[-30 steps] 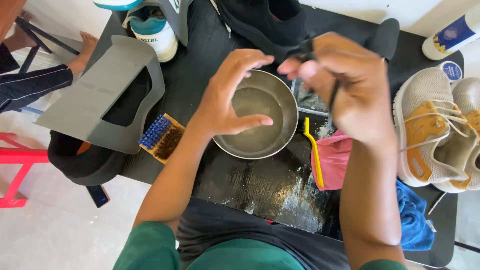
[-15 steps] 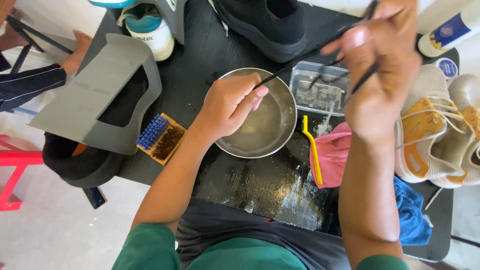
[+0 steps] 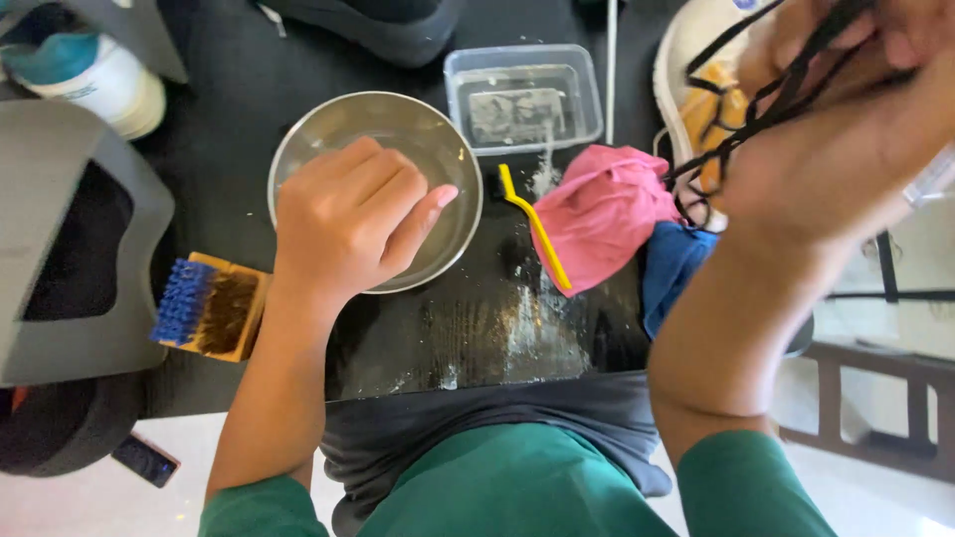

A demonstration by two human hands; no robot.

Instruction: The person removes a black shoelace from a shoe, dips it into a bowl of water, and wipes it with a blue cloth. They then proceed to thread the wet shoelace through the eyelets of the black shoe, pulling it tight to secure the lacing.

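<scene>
Gripping black shoelaces (image 3: pixel 756 109) in our closed right hand (image 3: pixel 846 129), we see them dangle up and away from our left hand (image 3: pixel 348 224), which rests loosely curled and empty over the steel bowl (image 3: pixel 298 149).

A black table (image 3: pixel 249 89) fills the upper and middle frame. Pale glossy floor (image 3: pixel 119 497) shows at lower left. A dark wooden bench (image 3: pixel 875 388) stands at right, in bright daylight.
</scene>
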